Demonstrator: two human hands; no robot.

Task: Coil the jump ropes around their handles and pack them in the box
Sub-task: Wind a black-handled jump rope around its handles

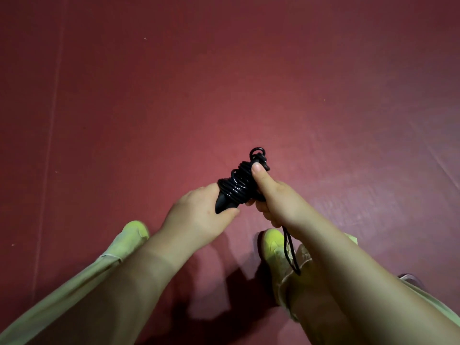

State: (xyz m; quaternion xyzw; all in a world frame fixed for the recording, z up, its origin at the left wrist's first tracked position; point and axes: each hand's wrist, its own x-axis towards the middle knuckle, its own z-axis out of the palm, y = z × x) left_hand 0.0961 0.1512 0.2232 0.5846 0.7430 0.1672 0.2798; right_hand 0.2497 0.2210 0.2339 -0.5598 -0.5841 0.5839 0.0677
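A black jump rope (237, 183) is wound in several glossy turns around its black handles, held above a red floor. My left hand (199, 217) grips the near end of the handles, where a bare black tip shows below the coil. My right hand (271, 197) holds the far part of the bundle, thumb pressed along the coil toward a small rope loop sticking out at the top. A thin black cord (290, 250) hangs from under my right hand. No box is in view.
The red mat floor (224, 83) fills the view, with a seam line running down the left side. My two yellow-green shoes (272, 241) and pale green trouser legs (62, 295) are below the hands.
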